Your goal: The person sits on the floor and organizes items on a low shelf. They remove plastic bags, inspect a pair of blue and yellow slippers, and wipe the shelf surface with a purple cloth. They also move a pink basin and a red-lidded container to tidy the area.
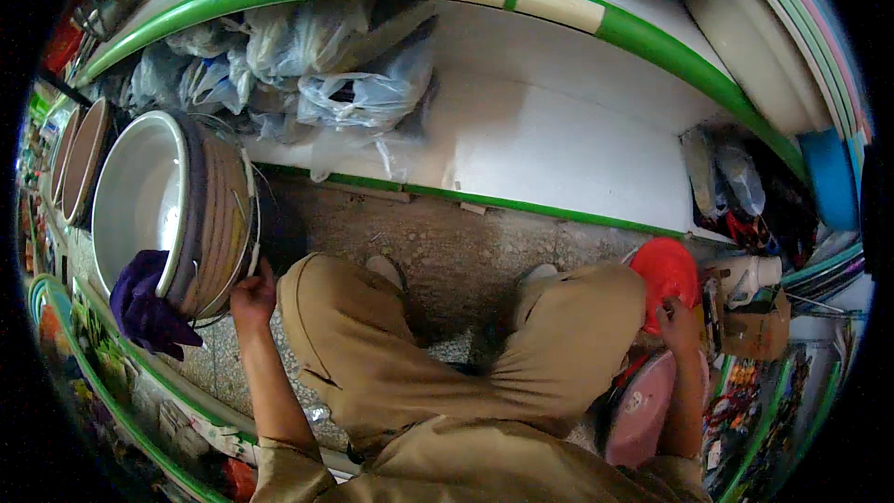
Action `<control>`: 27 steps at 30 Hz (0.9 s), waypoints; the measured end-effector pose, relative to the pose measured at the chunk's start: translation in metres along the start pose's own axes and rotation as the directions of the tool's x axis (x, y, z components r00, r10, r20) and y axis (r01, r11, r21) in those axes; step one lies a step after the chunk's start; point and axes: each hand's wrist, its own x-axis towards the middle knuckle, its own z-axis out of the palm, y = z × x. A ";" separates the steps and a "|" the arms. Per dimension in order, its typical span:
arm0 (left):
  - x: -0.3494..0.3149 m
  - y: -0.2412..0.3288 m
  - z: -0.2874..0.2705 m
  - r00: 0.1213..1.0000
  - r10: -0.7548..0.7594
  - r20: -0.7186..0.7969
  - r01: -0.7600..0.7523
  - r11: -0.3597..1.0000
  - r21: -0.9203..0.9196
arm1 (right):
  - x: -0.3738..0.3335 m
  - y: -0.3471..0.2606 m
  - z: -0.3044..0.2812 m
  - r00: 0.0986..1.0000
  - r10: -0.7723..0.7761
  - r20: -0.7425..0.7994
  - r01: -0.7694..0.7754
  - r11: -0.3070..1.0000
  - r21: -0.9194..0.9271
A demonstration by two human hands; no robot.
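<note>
A stack of nested buckets [219,224] lies tipped on its side at the left, with the pale inside of the end bucket showing. A purple cloth [154,303] hangs over that bucket's rim. My left hand [253,300] is closed at the stack's right edge, by a wire handle; its fingertips are partly hidden. On the right, my right hand [678,321] is curled at the lower edge of a red plastic basin [664,272], beside my knee. Under my right forearm stands a pink basin [641,410].
Ahead, a white shelf [577,149] with green edging carries bagged goods [345,84] at its left. Brown pots [86,163] stand beyond the buckets. A cardboard box [756,324] and a white bottle [750,278] are beside the red basin. Large basins [754,47] lean at the upper right.
</note>
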 end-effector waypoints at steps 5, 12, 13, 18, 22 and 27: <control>-0.022 -0.005 -0.003 0.970 -0.015 0.244 -0.095 0.896 0.433 | -0.023 0.007 -0.006 0.993 0.115 -0.005 -0.115 0.993 0.007; -0.061 -0.066 0.039 0.970 -0.203 0.134 0.099 0.833 0.544 | -0.059 0.007 -0.013 0.976 0.215 0.046 -0.214 0.977 -0.018; -0.089 -0.088 0.068 0.972 -0.207 0.114 0.094 0.781 0.617 | -0.061 0.012 -0.011 0.977 0.210 0.035 -0.208 0.977 -0.050; 0.064 -0.116 -0.004 0.860 -0.274 0.430 -0.489 -0.209 0.847 | -0.063 -0.013 -0.020 0.975 0.223 -0.004 -0.223 0.973 -0.054; 0.121 -0.165 -0.036 0.918 -0.224 0.328 -0.396 -0.570 0.720 | -0.068 -0.020 -0.030 0.949 0.307 0.068 -0.313 0.939 0.141; 0.183 -0.246 -0.099 0.827 -0.157 0.540 -0.470 -0.721 0.510 | -0.101 0.100 0.012 0.964 0.169 -0.207 -0.186 0.980 -0.064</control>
